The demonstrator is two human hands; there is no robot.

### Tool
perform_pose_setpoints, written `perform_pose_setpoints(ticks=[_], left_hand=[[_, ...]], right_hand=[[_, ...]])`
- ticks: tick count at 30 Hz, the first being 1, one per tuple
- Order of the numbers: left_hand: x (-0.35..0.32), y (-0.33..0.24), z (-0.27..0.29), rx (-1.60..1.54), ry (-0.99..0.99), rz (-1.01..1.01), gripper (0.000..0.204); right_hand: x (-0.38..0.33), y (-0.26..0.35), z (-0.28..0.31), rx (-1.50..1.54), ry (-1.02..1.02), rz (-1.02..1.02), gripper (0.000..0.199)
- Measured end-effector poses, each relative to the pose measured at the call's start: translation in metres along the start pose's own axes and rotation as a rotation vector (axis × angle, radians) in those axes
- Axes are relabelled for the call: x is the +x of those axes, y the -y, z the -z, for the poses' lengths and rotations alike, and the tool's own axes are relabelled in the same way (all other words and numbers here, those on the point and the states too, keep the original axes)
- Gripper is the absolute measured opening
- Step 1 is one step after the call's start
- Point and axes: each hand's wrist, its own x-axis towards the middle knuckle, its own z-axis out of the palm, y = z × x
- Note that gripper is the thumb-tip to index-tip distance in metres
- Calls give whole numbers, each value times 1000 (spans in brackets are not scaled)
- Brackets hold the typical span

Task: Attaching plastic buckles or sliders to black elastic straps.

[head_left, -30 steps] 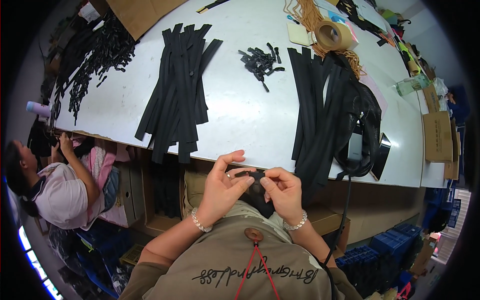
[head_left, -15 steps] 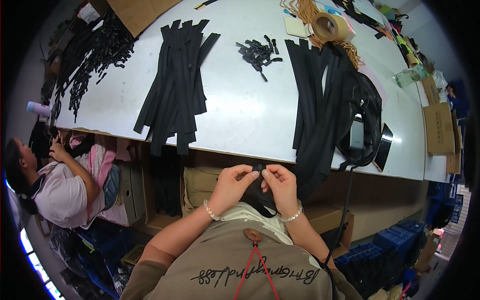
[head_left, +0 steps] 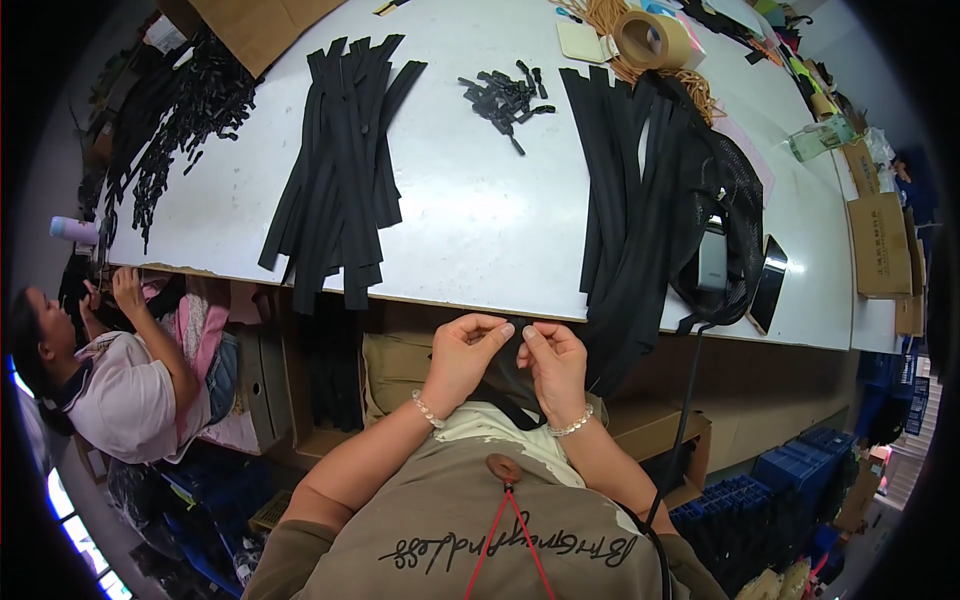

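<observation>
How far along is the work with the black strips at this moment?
One pile of black strips lies on the white table; whether it is finished cannot be told. In hand: left hand and right hand pinch one black strip. A bigger pile and small black parts lie there too.

The head camera looks steeply down, close over the white table [head_left: 480,220] edge.

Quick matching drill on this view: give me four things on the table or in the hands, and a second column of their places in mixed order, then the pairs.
1. black strip
2. tape roll
3. small black parts
4. left bundle of strips

A. far table edge, right of centre
B. pinched between left hand and right hand
C. hanging over the near table edge
D. loose pile between the two bundles

1-B, 2-A, 3-D, 4-C
</observation>
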Motion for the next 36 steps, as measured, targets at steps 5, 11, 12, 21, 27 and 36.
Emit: perform_pose_setpoints(ticks=[5, 11, 12, 21, 27, 36], left_hand=[[-1, 0, -4, -70, -19, 37, 10], [-2, 3, -7, -149, -48, 64, 10], [-1, 5, -7, -177, -56, 83, 9], [-1, -1, -18, -450, -94, 179, 5], [0, 3, -11, -464, -15, 223, 7], [-16, -13, -6, -225, 61, -12, 10]], right_hand=[[0, -2, -2, 3, -16, 28, 7], [-1, -2, -5, 23, -48, 53, 4], [-1, -1, -6, 38, -54, 49, 3], [0, 7, -15, 145, -107, -26, 2], [0, 8, -10, 143, -65, -54, 3], [-14, 19, -11, -9, 102, 166, 8]])
